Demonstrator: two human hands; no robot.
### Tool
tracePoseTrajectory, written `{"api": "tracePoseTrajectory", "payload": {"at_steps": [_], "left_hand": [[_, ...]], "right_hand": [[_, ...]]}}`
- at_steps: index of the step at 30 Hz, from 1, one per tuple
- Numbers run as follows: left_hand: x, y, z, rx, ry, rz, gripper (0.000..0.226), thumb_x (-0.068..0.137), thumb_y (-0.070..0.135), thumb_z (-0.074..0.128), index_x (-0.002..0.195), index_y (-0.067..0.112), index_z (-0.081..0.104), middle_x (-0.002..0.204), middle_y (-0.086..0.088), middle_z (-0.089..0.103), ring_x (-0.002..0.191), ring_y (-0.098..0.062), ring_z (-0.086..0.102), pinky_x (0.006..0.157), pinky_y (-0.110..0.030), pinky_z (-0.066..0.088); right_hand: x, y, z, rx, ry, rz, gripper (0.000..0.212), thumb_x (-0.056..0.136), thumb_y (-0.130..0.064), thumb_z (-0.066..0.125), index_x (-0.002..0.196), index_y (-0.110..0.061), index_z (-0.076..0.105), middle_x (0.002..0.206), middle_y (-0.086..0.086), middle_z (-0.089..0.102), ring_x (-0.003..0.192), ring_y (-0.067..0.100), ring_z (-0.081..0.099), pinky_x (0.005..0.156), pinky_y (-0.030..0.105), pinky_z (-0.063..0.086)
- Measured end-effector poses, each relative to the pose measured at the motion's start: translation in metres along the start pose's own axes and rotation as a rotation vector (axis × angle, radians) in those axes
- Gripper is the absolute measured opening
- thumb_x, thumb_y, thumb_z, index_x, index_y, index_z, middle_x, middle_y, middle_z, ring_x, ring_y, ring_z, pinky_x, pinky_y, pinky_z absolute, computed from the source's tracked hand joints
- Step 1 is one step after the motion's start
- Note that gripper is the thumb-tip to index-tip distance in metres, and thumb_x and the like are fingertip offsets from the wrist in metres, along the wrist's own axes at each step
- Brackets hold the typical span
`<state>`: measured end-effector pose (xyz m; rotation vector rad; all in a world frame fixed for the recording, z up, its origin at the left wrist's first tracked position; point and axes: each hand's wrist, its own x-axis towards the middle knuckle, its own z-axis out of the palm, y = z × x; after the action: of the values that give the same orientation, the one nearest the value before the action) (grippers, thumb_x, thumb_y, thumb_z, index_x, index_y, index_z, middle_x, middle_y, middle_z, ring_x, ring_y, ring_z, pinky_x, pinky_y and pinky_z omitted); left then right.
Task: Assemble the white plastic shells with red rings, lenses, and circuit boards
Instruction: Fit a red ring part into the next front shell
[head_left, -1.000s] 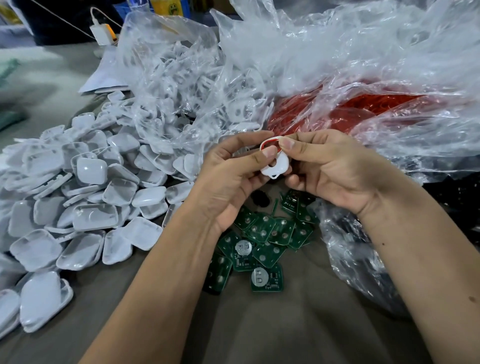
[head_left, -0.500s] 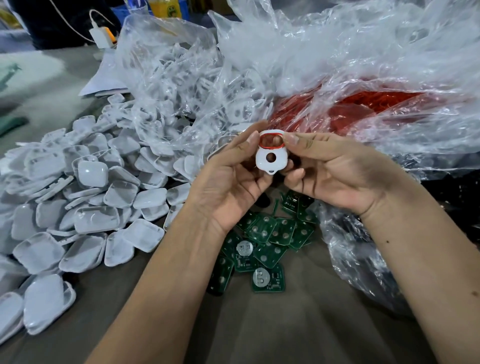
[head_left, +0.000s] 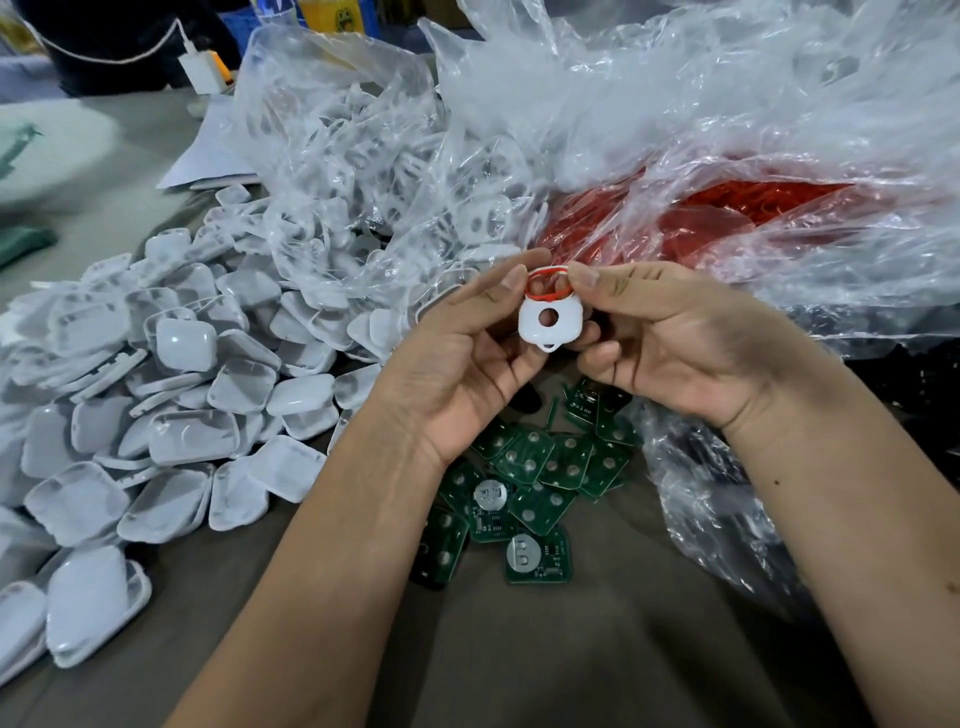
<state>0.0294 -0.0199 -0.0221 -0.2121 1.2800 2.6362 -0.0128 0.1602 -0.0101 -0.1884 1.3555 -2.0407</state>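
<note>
A: Both hands up over the table — left hand (head_left: 467, 358) and right hand (head_left: 670, 343) pinch one white shell (head_left: 550, 325), fingers clamped on its edges.

B: Red ring (head_left: 548, 285) sits at its top rim. Light, stiff shell, I'd say; the ring looks floppy, so grip the shell's sides.

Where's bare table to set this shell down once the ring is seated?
The bare table nearest you, between the forearms and below the green circuit boards, is free. Another bare strip lies far left, behind the loose white shells. Crowded: the shell pile on the left, the boards at centre, and the plastic bags behind and on the right.
</note>
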Motion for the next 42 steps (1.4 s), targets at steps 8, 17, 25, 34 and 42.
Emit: {"api": "tracePoseTrajectory", "payload": {"at_steps": [8,17,25,34,42], "left_hand": [[0.0,0.0,-0.002,0.165,0.056,0.143,0.036,0.07,0.011,0.076,0.106,0.008,0.076,0.097,-0.01,0.078,0.082,-0.02,0.074,0.084,-0.037,0.053],[-0.002,-0.002,-0.004,0.413,0.177,0.279,0.038,0.072,0.004,0.085,0.108,0.0,0.074,0.095,-0.02,0.077,0.086,-0.031,0.076,0.076,-0.042,0.064],[-0.001,-0.001,-0.007,0.401,0.165,0.243,0.042,0.062,0.006,0.086,0.103,0.005,0.075,0.09,-0.017,0.078,0.081,-0.029,0.076,0.077,-0.043,0.063],[-0.001,0.005,-0.01,0.28,0.071,0.212,0.047,0.067,0.001,0.078,0.114,0.003,0.074,0.104,-0.019,0.077,0.086,-0.027,0.076,0.081,-0.038,0.064],[0.004,-0.002,-0.01,0.474,0.215,0.452,0.033,0.077,-0.006,0.083,0.105,0.011,0.077,0.094,-0.011,0.08,0.087,-0.024,0.077,0.082,-0.039,0.062]], "right_hand": [[0.0,0.001,0.006,-0.015,0.032,-0.017,0.026,0.086,-0.015,0.067,0.103,0.004,0.072,0.083,0.009,0.067,0.064,0.008,0.053,0.052,0.017,0.051],[0.004,0.008,0.011,-0.228,0.124,-0.083,0.026,0.104,-0.018,0.057,0.101,0.003,0.074,0.078,0.007,0.064,0.064,0.01,0.056,0.052,0.02,0.053],[0.004,0.007,0.009,-0.227,0.13,-0.078,0.022,0.099,-0.012,0.062,0.105,0.006,0.074,0.083,0.01,0.066,0.064,0.009,0.057,0.051,0.019,0.053],[0.004,0.01,0.008,-0.251,0.147,-0.208,0.023,0.082,-0.017,0.073,0.098,-0.002,0.079,0.076,0.006,0.071,0.062,0.009,0.062,0.047,0.018,0.051],[0.013,0.021,0.01,-0.506,0.403,-0.44,0.008,0.092,-0.01,0.078,0.098,-0.009,0.074,0.076,0.008,0.075,0.062,0.018,0.07,0.045,0.027,0.053]]}}
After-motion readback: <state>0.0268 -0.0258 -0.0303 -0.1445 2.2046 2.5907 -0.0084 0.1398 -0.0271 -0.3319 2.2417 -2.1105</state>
